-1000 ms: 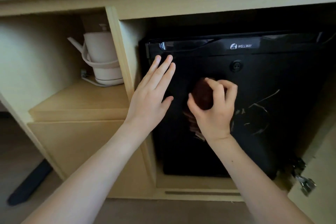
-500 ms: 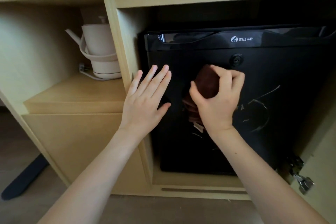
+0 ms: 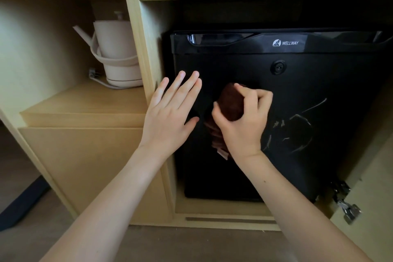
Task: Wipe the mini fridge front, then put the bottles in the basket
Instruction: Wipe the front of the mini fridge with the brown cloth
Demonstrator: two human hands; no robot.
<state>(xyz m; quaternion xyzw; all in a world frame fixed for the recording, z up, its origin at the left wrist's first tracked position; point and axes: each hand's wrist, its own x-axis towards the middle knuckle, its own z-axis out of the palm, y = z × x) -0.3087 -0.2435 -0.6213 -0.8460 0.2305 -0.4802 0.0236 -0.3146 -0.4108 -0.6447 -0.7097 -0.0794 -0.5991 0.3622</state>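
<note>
1. Head view: one black fridge (image 3: 319, 91) sits shut in a wooden cabinet (image 3: 144, 49), its door facing the camera.
2. Two bare grips are at that door. The left grip (image 3: 170, 117) has its fingers straight and slightly spread, flat against the door's left edge, holding nothing.
3. The right grip (image 3: 242, 125) curls fingers and thumb round one dark brown cloth (image 3: 230, 104), pressing it on the door just right of the left grip (a fold hangs below the palm).
4. One round lock (image 3: 278, 67) sits above the cloth. Pale streaks (image 3: 297, 121) mark the door to the right.
5. One white kettle (image 3: 116, 49) stands on the shelf (image 3: 85, 102) left of the fridge.
6. One metal hinge (image 3: 345, 204) shows at lower right.
</note>
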